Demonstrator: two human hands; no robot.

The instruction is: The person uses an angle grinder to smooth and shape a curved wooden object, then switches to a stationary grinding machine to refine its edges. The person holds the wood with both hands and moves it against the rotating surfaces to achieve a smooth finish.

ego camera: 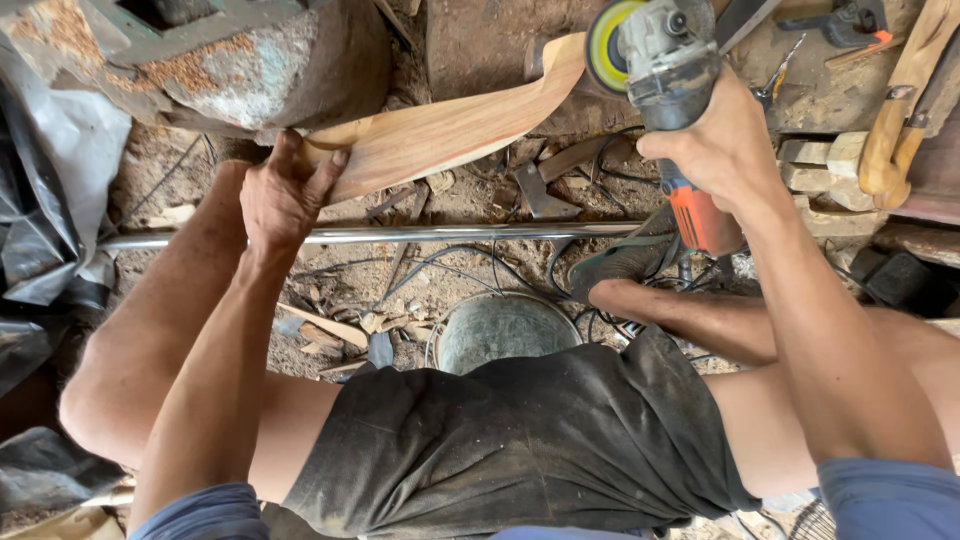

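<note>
My left hand [283,195] grips the near end of a curved, reddish-brown wooden piece [450,125] that runs up and to the right. My right hand [722,150] is closed around the body of an angle grinder [660,70] with a grey head and an orange rear handle. Its yellow-rimmed disc [605,45] sits against the far end of the wooden piece. My bare legs and dark shorts fill the lower part of the view.
A long metal rod [400,235] lies across the dirt floor under the wood. A round metal bucket [505,328] sits between my legs, with black cables and wood scraps around it. Wooden parts and hand tools [900,110] lie at right; black plastic sheeting [45,200] at left.
</note>
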